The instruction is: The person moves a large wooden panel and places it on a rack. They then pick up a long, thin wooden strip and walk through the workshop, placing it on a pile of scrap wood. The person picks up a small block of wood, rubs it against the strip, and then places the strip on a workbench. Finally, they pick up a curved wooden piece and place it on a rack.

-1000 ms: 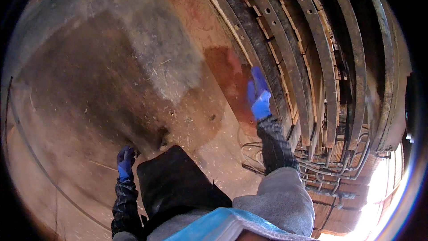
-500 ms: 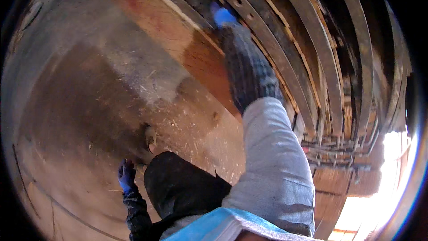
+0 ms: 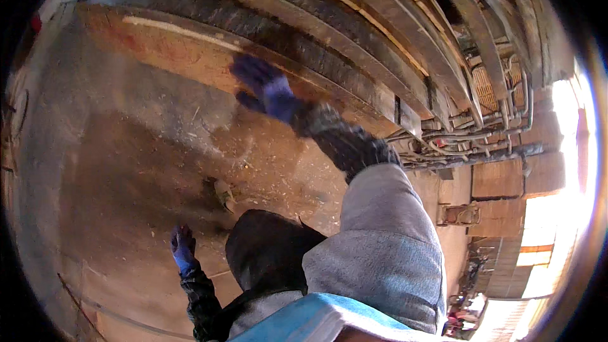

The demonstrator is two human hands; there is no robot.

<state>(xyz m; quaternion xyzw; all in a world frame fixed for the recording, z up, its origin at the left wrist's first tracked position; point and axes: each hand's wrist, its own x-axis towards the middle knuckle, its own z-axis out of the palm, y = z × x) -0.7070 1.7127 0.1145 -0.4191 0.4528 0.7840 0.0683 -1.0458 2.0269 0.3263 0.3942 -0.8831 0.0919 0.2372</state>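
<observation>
My right hand point(image 3: 265, 87), in a purple-blue glove, is stretched out to the front with its thumb apart from the fingers. It holds nothing and is slightly blurred. Behind it runs a reddish-brown board point(image 3: 149, 47) with a pale strip along it, at the foot of a stack of long dark metal plates point(image 3: 272, 6); whether the hand touches the board cannot be told. Low on the left hangs my left hand point(image 3: 183, 247), gloved the same way, its fingers loosely extended beside my dark apron point(image 3: 269, 247). Nothing shows in it.
Pipes and hoses point(image 3: 468, 139) crowd the right end of the plates. Pale scraps litter the brown floor point(image 3: 139, 171). Stacked brown sheets point(image 3: 497, 180) stand at the right, near bright openings point(image 3: 538, 253). A thin dark rod or cable point(image 3: 79, 301) lies at lower left.
My right hand has drawn back from the plates, moving left and nearer to me. The view has turned, so the plates lie more crosswise. My left hand still hangs low.
</observation>
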